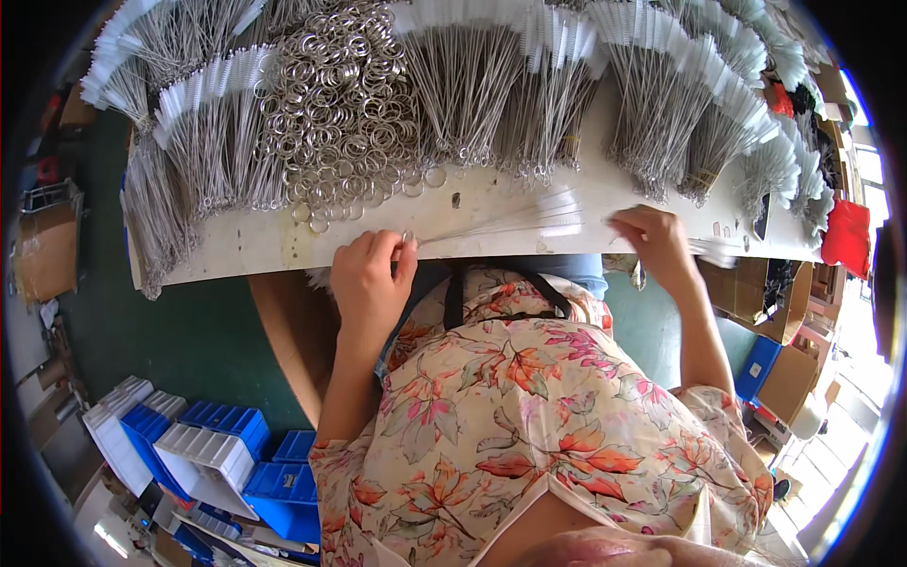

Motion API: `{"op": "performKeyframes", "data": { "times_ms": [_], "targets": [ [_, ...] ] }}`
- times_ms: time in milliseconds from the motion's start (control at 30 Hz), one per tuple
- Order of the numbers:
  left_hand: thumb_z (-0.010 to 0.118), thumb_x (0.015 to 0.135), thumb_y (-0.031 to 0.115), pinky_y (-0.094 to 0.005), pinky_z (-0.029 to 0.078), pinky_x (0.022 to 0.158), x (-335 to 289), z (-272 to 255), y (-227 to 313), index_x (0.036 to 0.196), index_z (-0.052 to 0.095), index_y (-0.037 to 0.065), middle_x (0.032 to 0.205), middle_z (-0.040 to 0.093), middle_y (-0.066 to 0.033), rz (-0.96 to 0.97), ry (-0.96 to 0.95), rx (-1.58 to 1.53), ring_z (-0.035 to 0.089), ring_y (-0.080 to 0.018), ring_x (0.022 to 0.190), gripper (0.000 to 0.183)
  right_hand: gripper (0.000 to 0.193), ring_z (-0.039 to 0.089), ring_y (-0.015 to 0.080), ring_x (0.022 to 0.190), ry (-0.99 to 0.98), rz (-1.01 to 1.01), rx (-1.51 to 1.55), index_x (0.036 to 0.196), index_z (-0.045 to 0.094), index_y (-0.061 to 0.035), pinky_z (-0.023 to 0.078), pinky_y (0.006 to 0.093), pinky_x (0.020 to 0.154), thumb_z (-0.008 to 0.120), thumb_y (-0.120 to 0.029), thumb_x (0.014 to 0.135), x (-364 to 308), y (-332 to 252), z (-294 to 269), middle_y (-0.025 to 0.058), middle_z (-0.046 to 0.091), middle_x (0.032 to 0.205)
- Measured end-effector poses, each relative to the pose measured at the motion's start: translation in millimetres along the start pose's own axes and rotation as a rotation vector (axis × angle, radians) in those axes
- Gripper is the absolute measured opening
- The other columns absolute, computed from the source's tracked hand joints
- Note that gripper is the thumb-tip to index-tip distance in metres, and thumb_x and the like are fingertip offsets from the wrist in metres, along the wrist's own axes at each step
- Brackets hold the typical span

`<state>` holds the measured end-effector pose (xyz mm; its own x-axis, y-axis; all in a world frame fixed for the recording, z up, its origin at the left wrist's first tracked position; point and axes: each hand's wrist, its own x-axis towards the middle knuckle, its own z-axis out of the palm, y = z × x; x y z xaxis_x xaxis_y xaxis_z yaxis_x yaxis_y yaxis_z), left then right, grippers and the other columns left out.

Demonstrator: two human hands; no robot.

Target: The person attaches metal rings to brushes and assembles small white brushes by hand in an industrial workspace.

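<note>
My left hand (370, 281) is near the table's front edge, thumb and finger pinching a metal ring (408, 238). From that ring, several thin wire brushes (557, 213) with white bristle tips fan out to the right over the tabletop. Off to the right, my right hand (654, 244) is closed, its fingertips pointing left. A blurred wire brush (710, 252) sticks out behind it, seemingly held in the fingers; the grip itself is partly hidden. Beyond my left hand lies a heap of loose metal rings (345, 104).
Bundles of wire brushes (463, 85) line the far side of the white table (510, 189). More bundles (203, 132) lie at the left. A red bag (846, 234) and cardboard box (770, 293) are on the right. Blue and white crates (203, 454) stand lower left.
</note>
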<state>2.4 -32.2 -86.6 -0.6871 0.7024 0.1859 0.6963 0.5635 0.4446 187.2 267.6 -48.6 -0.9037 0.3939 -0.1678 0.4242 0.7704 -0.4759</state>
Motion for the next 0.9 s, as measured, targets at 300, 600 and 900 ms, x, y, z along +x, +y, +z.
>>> {"op": "performKeyframes", "data": {
  "times_ms": [300,600,900],
  "targets": [
    [0.057,0.082,-0.004,-0.0221,0.048,0.062,24,-28,29,0.087,0.056,-0.002,0.1,0.061,-0.0137,-0.206,0.11,-1.083,0.058,-0.0101,0.074,0.005,0.012,0.062,0.0234,0.071,-0.112,-0.623,0.512,0.085,0.069,-0.0105,0.049,0.0316,0.066,0.068,-0.011,0.073,57,-137,55,0.0075,0.063,0.089],
    [0.059,0.081,-0.001,-0.0218,0.052,0.066,37,-64,24,0.097,0.063,0.0,0.103,0.059,-0.0128,0.116,-0.054,-0.969,0.06,-0.0118,0.081,0.016,0.013,0.058,0.0095,0.066,-0.532,-0.287,1.03,0.089,0.067,-0.0006,0.047,0.022,0.054,0.067,-0.008,0.079,58,-138,24,0.0055,0.061,0.083],
    [0.058,0.077,-0.008,-0.0222,0.052,0.065,47,-66,30,0.096,0.064,0.0,0.098,0.062,-0.0134,0.236,0.051,-0.916,0.062,-0.0144,0.08,0.022,0.012,0.057,0.0099,0.066,-0.645,-0.199,1.157,0.091,0.066,0.0019,0.047,0.0209,0.054,0.064,-0.004,0.081,62,-139,19,0.0069,0.062,0.09]
  ]
}}
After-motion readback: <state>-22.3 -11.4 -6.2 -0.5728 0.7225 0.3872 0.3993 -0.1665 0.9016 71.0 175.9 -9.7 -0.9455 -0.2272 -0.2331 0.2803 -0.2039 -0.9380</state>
